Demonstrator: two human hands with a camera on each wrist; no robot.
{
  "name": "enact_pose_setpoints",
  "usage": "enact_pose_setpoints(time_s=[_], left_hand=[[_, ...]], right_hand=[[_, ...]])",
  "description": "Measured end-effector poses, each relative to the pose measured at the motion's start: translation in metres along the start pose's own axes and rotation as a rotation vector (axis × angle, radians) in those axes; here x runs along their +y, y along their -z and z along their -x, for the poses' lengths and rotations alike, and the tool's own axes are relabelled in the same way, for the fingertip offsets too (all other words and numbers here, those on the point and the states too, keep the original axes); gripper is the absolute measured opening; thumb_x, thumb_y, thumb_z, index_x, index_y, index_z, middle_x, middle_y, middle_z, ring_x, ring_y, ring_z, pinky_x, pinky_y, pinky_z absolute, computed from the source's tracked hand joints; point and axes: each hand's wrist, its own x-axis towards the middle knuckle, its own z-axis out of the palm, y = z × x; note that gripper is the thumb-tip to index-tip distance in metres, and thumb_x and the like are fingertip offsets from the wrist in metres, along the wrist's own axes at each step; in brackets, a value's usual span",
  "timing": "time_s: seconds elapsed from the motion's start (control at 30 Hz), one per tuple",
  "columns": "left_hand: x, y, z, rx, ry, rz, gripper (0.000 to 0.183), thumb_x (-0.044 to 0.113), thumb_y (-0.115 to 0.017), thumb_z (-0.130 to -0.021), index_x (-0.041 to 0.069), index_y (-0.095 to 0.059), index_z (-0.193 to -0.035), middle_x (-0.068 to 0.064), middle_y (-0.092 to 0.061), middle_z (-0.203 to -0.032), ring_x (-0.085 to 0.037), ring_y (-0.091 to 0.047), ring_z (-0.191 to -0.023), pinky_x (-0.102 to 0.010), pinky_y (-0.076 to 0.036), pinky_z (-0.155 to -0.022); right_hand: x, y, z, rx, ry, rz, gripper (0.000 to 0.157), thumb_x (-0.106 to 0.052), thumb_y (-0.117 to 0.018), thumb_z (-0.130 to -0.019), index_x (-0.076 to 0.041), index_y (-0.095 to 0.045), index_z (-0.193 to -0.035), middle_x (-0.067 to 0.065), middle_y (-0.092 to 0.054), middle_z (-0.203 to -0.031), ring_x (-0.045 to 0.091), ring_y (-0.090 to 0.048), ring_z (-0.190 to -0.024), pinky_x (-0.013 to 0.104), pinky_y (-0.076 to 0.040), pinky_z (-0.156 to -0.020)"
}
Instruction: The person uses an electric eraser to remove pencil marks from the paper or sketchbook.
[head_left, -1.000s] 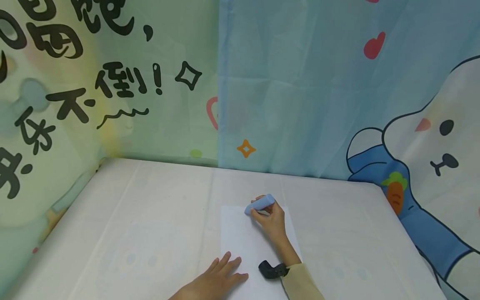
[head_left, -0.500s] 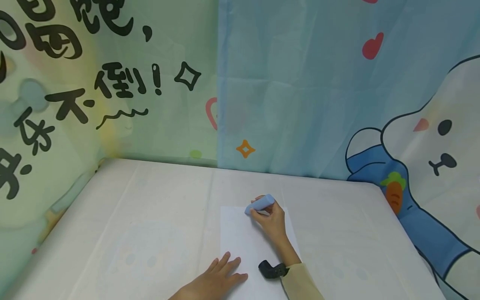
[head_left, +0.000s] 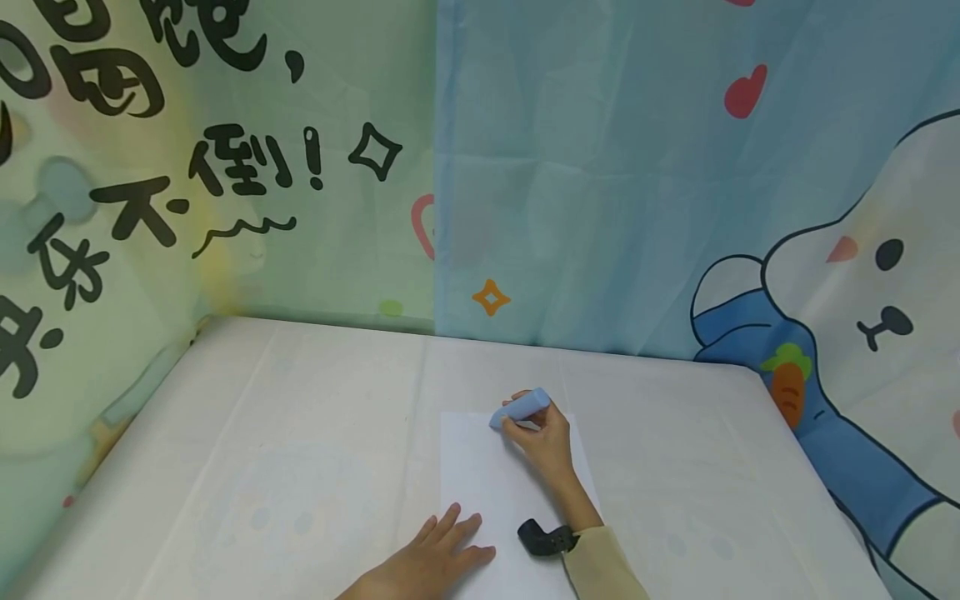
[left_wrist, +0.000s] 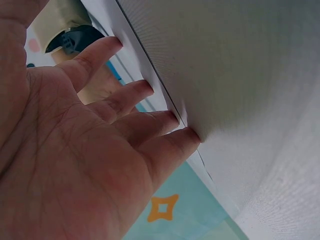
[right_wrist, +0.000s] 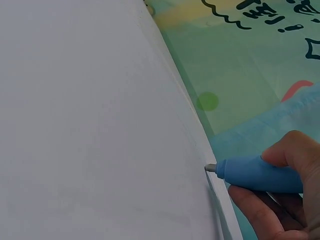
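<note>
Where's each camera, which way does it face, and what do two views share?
Head: worn on the head, facing forward and down at the white table, paper and printed backdrop; left hand and right hand show.
Left wrist: on that wrist, looking past the left hand toward the backdrop; right sleeve also shows.
Right wrist: on that wrist, facing the blue pen and backdrop; part of the right hand shows.
Shared: blue pen, in head and right wrist.

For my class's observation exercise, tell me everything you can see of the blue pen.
The blue pen is thick and smooth, seemingly plastic, with a narrower collar and a short greyish tip, uncapped. The right hand pinches it near its middle. In the head view it slants over the far end of the white paper, thick end up and to the right. I cannot tell whether the tip touches the paper.
</note>
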Motion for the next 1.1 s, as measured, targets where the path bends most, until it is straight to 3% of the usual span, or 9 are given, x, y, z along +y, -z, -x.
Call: enact_pose_setpoints(time_s=[0.27, 0.47, 0.6, 0.93, 1.1], left_hand=[[-0.0001, 0.0001, -0.0006, 0.002, 0.002, 0.006, 0.069, 0.058, -0.059, -0.081, 0.022, -0.043, -0.138, -0.011, -0.034, -0.148, -0.038, -0.031, -0.136, -0.048, -0.038, -0.104], [0.0005, 0.0004, 0.0001, 0.011, 0.0, 0.015, 0.069, 0.057, -0.058, -0.081, 0.021, -0.043, -0.138, -0.012, -0.035, -0.148, -0.038, -0.031, -0.136, -0.048, -0.037, -0.104], [0.0009, -0.0005, 0.0002, 0.009, 0.005, 0.011, 0.068, 0.058, -0.056, -0.082, 0.021, -0.043, -0.138, -0.012, -0.034, -0.148, -0.038, -0.03, -0.136, -0.048, -0.036, -0.105], [0.0005, -0.0014, -0.0004, -0.005, 0.022, 0.041, 0.066, 0.058, -0.055, -0.084, 0.023, -0.042, -0.138, -0.01, -0.033, -0.149, -0.037, -0.028, -0.138, -0.048, -0.034, -0.106], [0.0012, -0.001, -0.0004, 0.001, 0.028, 0.042, 0.064, 0.057, -0.055, -0.084, 0.024, -0.044, -0.137, -0.01, -0.033, -0.149, -0.037, -0.029, -0.137, -0.047, -0.034, -0.106]], right_hand=[[0.0001, 0.0004, -0.0005, 0.007, 0.005, 0.007, 0.03, 0.012, -0.07, -0.071, 0.013, -0.057, -0.099, 0.028, -0.067, -0.094, 0.023, -0.067, -0.08, 0.017, -0.053, -0.066], [-0.0005, 0.0006, 0.0, -0.019, 0.001, 0.007, 0.03, 0.011, -0.07, -0.072, 0.013, -0.057, -0.1, 0.027, -0.067, -0.096, 0.037, -0.066, -0.085, 0.015, -0.052, -0.068], [-0.0002, 0.0004, 0.0002, -0.015, 0.003, 0.005, 0.03, 0.011, -0.07, -0.072, 0.013, -0.057, -0.1, 0.027, -0.067, -0.096, 0.038, -0.065, -0.085, 0.015, -0.052, -0.068], [-0.002, 0.0, 0.0006, -0.02, -0.004, -0.005, 0.03, 0.01, -0.07, -0.072, 0.013, -0.057, -0.099, 0.028, -0.067, -0.095, 0.014, -0.066, -0.079, 0.015, -0.052, -0.066], [-0.0019, 0.0008, 0.0007, -0.018, -0.017, -0.001, 0.031, 0.009, -0.07, -0.072, 0.012, -0.057, -0.1, 0.026, -0.067, -0.096, 0.018, -0.068, -0.08, 0.016, -0.052, -0.067]])
